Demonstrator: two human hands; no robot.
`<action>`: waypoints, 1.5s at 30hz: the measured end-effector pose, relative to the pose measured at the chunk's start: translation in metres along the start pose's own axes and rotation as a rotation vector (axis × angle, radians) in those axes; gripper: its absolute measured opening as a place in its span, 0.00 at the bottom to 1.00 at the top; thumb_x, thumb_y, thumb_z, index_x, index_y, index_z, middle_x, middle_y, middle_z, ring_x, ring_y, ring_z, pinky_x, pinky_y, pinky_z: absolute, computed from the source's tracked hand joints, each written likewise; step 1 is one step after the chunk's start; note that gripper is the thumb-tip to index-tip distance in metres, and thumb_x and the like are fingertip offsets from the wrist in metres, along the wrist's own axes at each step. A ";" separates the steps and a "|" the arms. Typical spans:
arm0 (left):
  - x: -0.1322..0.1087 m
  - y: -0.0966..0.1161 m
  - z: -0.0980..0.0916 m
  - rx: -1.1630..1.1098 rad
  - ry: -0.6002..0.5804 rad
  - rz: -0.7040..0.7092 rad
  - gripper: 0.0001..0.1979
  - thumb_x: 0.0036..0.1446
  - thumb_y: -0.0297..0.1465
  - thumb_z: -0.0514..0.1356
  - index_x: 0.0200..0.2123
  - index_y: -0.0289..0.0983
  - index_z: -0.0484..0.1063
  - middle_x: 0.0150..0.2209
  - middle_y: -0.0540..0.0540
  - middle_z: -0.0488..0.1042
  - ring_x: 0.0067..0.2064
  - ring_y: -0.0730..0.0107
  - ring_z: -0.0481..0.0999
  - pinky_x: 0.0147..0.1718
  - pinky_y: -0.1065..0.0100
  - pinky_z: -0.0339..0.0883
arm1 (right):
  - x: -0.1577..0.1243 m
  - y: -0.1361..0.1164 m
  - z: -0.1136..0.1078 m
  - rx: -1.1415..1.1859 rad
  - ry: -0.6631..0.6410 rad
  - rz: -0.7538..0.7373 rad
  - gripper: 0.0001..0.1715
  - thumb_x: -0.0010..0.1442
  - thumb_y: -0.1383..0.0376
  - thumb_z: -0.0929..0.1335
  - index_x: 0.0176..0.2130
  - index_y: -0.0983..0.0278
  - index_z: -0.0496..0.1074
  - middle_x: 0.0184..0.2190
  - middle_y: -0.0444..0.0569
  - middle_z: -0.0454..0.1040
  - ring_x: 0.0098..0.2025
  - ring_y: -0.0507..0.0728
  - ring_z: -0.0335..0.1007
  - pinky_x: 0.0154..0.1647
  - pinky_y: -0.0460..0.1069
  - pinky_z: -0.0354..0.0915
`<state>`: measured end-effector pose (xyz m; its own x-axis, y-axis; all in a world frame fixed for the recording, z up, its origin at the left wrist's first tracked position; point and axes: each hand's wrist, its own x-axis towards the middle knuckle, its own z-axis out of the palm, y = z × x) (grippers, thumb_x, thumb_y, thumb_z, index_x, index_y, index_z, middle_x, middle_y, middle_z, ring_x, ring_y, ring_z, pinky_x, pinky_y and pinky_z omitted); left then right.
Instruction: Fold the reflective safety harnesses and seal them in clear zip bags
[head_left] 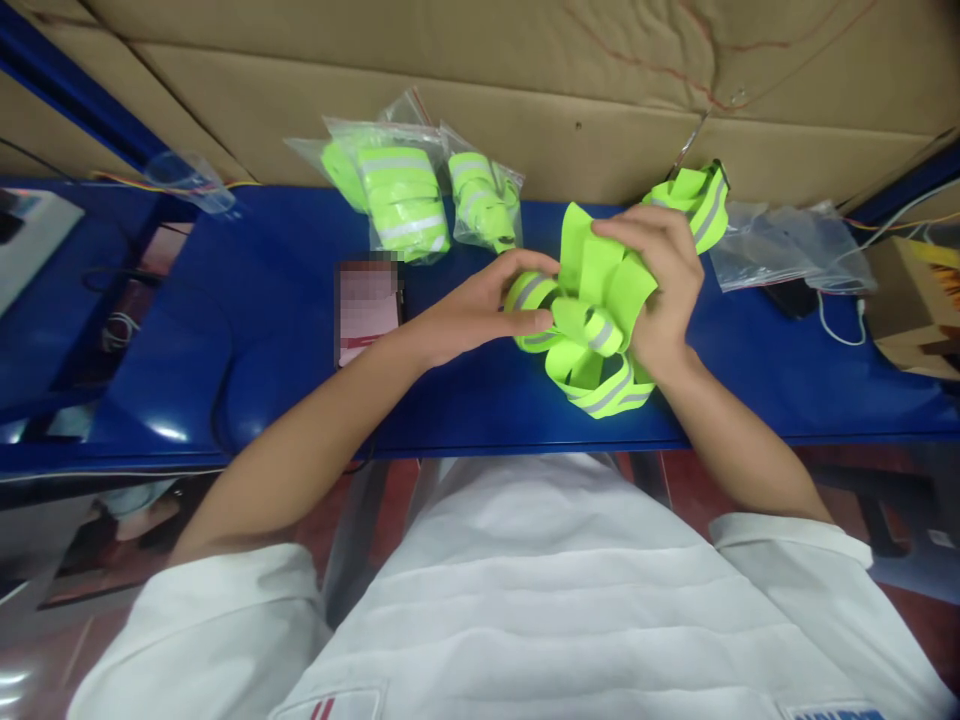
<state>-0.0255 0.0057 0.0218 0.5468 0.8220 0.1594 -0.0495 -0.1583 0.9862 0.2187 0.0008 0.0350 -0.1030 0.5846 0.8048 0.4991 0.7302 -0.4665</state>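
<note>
Both hands hold a bundle of neon-yellow reflective straps (596, 330) with grey stripes over the blue table (247, 300). My left hand (480, 305) pinches a rolled end of the strap between thumb and fingers. My right hand (660, 285) is closed round the folded loops from the right side. Another loose strap (701, 200) lies just behind my right hand.
Two clear bags holding folded neon straps (401, 195) (484, 200) lie at the back of the table. Empty clear bags (787, 245) lie to the right, beside a cardboard box (915, 300). A small pink card (365, 310) lies left of my hands. Cardboard sheets (525, 90) line the back.
</note>
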 end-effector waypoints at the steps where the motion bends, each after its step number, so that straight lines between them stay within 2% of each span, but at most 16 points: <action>1: 0.000 0.000 0.000 -0.027 -0.007 -0.010 0.37 0.52 0.45 0.81 0.61 0.43 0.74 0.61 0.41 0.76 0.65 0.51 0.75 0.63 0.56 0.73 | -0.001 -0.002 -0.002 -0.034 -0.013 0.008 0.18 0.73 0.52 0.71 0.57 0.51 0.84 0.55 0.52 0.79 0.60 0.67 0.77 0.66 0.64 0.74; 4: 0.000 -0.003 0.000 -0.011 -0.023 -0.045 0.44 0.48 0.39 0.83 0.65 0.42 0.70 0.60 0.39 0.75 0.57 0.54 0.80 0.60 0.54 0.75 | -0.006 -0.001 -0.004 -0.160 -0.147 0.068 0.26 0.74 0.47 0.70 0.67 0.46 0.78 0.62 0.53 0.76 0.71 0.75 0.68 0.71 0.69 0.70; 6: 0.001 -0.004 -0.002 0.039 -0.035 -0.064 0.47 0.47 0.38 0.83 0.67 0.41 0.69 0.59 0.38 0.76 0.56 0.54 0.80 0.60 0.54 0.74 | -0.008 0.001 -0.006 -0.197 -0.167 0.082 0.32 0.71 0.45 0.71 0.69 0.47 0.75 0.64 0.55 0.75 0.74 0.78 0.63 0.71 0.71 0.68; 10: 0.000 -0.003 -0.007 0.193 -0.060 -0.026 0.45 0.49 0.38 0.82 0.68 0.39 0.71 0.58 0.39 0.79 0.60 0.51 0.79 0.61 0.58 0.70 | 0.003 0.004 -0.014 -0.156 0.090 0.070 0.23 0.75 0.48 0.69 0.64 0.51 0.77 0.60 0.56 0.75 0.68 0.74 0.70 0.71 0.68 0.67; 13: -0.001 -0.003 -0.007 0.266 -0.067 0.010 0.38 0.55 0.40 0.79 0.66 0.40 0.74 0.56 0.42 0.80 0.53 0.56 0.81 0.54 0.63 0.71 | 0.022 0.011 -0.021 -0.066 0.388 -0.078 0.17 0.73 0.59 0.72 0.59 0.55 0.77 0.56 0.52 0.76 0.60 0.66 0.75 0.66 0.62 0.70; 15: -0.003 -0.003 -0.004 0.255 -0.056 0.019 0.35 0.59 0.42 0.76 0.66 0.41 0.75 0.47 0.45 0.81 0.46 0.60 0.81 0.47 0.65 0.71 | 0.034 0.020 -0.025 -0.052 0.526 -0.161 0.18 0.71 0.65 0.73 0.59 0.56 0.78 0.55 0.50 0.76 0.60 0.64 0.75 0.66 0.60 0.68; 19: -0.003 0.002 0.000 0.182 0.038 0.041 0.31 0.61 0.45 0.75 0.64 0.41 0.77 0.39 0.47 0.80 0.37 0.65 0.77 0.39 0.66 0.70 | 0.053 0.046 -0.042 -0.115 0.555 -0.231 0.19 0.73 0.67 0.71 0.60 0.54 0.79 0.54 0.46 0.78 0.57 0.62 0.75 0.63 0.57 0.66; 21: -0.002 0.005 0.001 0.147 0.118 0.038 0.24 0.63 0.48 0.73 0.56 0.40 0.81 0.36 0.47 0.78 0.36 0.66 0.76 0.38 0.66 0.69 | 0.059 0.064 -0.059 -0.196 0.543 -0.293 0.22 0.76 0.68 0.64 0.61 0.53 0.80 0.52 0.46 0.79 0.52 0.60 0.76 0.60 0.57 0.65; 23: 0.000 0.006 0.001 0.119 0.185 0.023 0.20 0.66 0.50 0.70 0.43 0.39 0.81 0.31 0.48 0.77 0.35 0.67 0.75 0.38 0.66 0.69 | 0.061 0.082 -0.079 -0.418 0.384 -0.266 0.26 0.72 0.71 0.64 0.62 0.56 0.80 0.52 0.51 0.80 0.52 0.63 0.75 0.59 0.60 0.64; 26: 0.003 0.004 0.002 0.022 0.233 -0.014 0.23 0.65 0.52 0.71 0.36 0.37 0.79 0.31 0.48 0.77 0.34 0.68 0.77 0.36 0.68 0.69 | 0.056 0.096 -0.103 -0.632 -0.196 -0.052 0.29 0.63 0.74 0.69 0.62 0.65 0.80 0.53 0.62 0.81 0.59 0.71 0.74 0.64 0.67 0.63; 28: 0.004 0.002 0.004 -0.103 0.257 -0.058 0.23 0.61 0.51 0.74 0.38 0.36 0.79 0.33 0.49 0.77 0.34 0.69 0.78 0.36 0.69 0.71 | 0.050 0.090 -0.107 -0.609 -0.477 0.019 0.33 0.62 0.73 0.72 0.65 0.65 0.78 0.61 0.64 0.78 0.66 0.74 0.71 0.69 0.70 0.62; 31: 0.006 0.001 0.007 -0.309 0.304 -0.138 0.23 0.56 0.48 0.78 0.39 0.36 0.78 0.35 0.50 0.78 0.35 0.70 0.79 0.39 0.69 0.75 | 0.040 0.062 -0.097 -0.404 -0.655 -0.024 0.38 0.68 0.62 0.75 0.73 0.60 0.70 0.75 0.62 0.65 0.77 0.74 0.60 0.77 0.70 0.57; 34: 0.007 0.000 0.006 -0.477 0.347 -0.200 0.24 0.55 0.45 0.80 0.43 0.37 0.77 0.38 0.49 0.81 0.37 0.66 0.82 0.40 0.67 0.78 | 0.028 0.026 -0.072 -0.084 -0.757 -0.110 0.40 0.73 0.47 0.74 0.75 0.55 0.65 0.79 0.57 0.59 0.80 0.72 0.55 0.80 0.68 0.55; 37: 0.008 0.000 0.005 -0.584 0.308 -0.232 0.20 0.62 0.44 0.76 0.44 0.37 0.77 0.40 0.46 0.83 0.40 0.62 0.85 0.42 0.63 0.82 | 0.010 0.006 -0.042 -0.040 -0.809 -0.178 0.47 0.73 0.41 0.72 0.78 0.57 0.60 0.77 0.60 0.63 0.78 0.73 0.60 0.77 0.68 0.57; 42: 0.010 0.002 0.007 -0.625 0.248 -0.298 0.21 0.69 0.49 0.68 0.43 0.36 0.78 0.41 0.42 0.85 0.46 0.56 0.87 0.47 0.60 0.83 | -0.009 0.009 -0.015 -0.093 -0.644 -0.155 0.37 0.76 0.45 0.71 0.73 0.61 0.67 0.68 0.62 0.75 0.68 0.72 0.73 0.71 0.65 0.60; 45: 0.008 0.004 0.009 -0.570 0.231 -0.288 0.23 0.68 0.53 0.68 0.43 0.37 0.78 0.38 0.44 0.83 0.39 0.60 0.85 0.40 0.63 0.82 | -0.004 0.015 -0.018 0.055 -0.601 -0.110 0.34 0.72 0.38 0.72 0.62 0.60 0.77 0.57 0.57 0.83 0.57 0.67 0.81 0.63 0.60 0.67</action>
<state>-0.0139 0.0063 0.0270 0.4147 0.8939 -0.1703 -0.3959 0.3457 0.8507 0.2422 0.0030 0.0313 -0.6263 0.5905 0.5089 0.4148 0.8052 -0.4237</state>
